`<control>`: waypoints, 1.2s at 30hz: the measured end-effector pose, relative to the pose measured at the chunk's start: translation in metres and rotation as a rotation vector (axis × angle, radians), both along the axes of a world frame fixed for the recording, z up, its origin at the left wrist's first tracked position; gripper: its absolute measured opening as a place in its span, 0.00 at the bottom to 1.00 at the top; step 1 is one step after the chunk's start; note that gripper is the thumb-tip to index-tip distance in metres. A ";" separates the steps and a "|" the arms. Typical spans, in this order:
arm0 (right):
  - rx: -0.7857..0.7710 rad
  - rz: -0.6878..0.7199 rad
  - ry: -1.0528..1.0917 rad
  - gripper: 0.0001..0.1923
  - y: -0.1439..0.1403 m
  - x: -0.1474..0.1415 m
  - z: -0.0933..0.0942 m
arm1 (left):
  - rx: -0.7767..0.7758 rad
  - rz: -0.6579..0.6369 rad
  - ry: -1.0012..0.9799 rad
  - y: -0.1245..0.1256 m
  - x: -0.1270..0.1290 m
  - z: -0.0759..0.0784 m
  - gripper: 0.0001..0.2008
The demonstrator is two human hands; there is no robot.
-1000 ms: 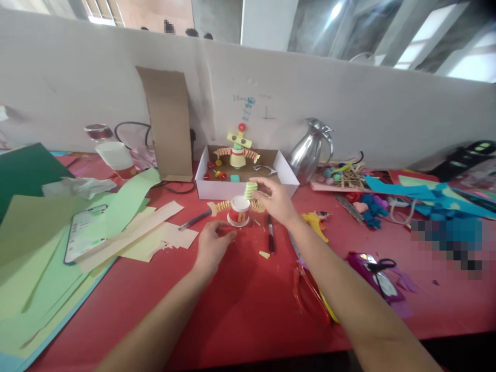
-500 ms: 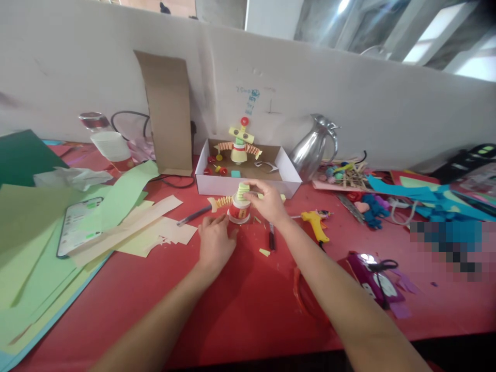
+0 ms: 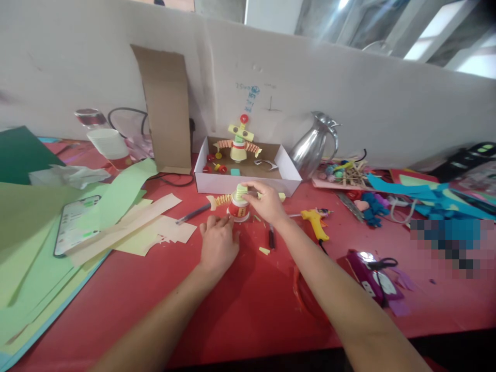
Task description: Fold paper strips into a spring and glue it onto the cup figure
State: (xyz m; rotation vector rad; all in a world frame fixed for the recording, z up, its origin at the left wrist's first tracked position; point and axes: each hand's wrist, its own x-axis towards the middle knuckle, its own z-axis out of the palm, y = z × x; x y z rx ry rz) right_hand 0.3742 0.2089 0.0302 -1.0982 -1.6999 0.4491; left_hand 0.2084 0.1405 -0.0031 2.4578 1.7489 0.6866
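Note:
A small upturned paper cup [image 3: 237,208] with a red band stands on the red table [image 3: 248,305], with orange accordion-folded paper arms [image 3: 219,200] sticking out to its sides. A green folded paper stack [image 3: 241,190] sits on top of the cup, and my right hand [image 3: 264,200] pinches it there. My left hand [image 3: 217,243] rests flat on the table, fingertips at the cup's base. Just behind, a white cardboard box [image 3: 248,182] holds a finished paper figure [image 3: 239,142].
Sheets of green and beige paper [image 3: 116,206] and a phone [image 3: 72,231] lie at left. A pen [image 3: 192,213], a marker [image 3: 271,237], a yellow glue gun [image 3: 315,219], a steel jug [image 3: 312,150], scissors and blue scraps [image 3: 418,194] lie around.
My right hand has lowered the green stack onto the cup's top. My left hand has slid forward to the cup's base. The view has shifted slightly.

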 end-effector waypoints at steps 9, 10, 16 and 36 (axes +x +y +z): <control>0.022 -0.007 -0.079 0.13 -0.003 -0.001 0.002 | 0.017 -0.024 0.017 0.001 0.000 -0.002 0.16; 0.022 -0.011 -0.093 0.14 -0.003 -0.001 0.003 | 0.018 -0.027 0.018 0.001 0.000 -0.002 0.16; 0.036 -0.007 -0.150 0.17 -0.008 0.004 0.011 | 0.036 -0.033 0.015 0.001 -0.003 -0.001 0.18; 0.112 0.026 -0.125 0.19 -0.009 0.025 0.029 | 0.455 -0.047 -0.370 0.002 -0.018 0.028 0.08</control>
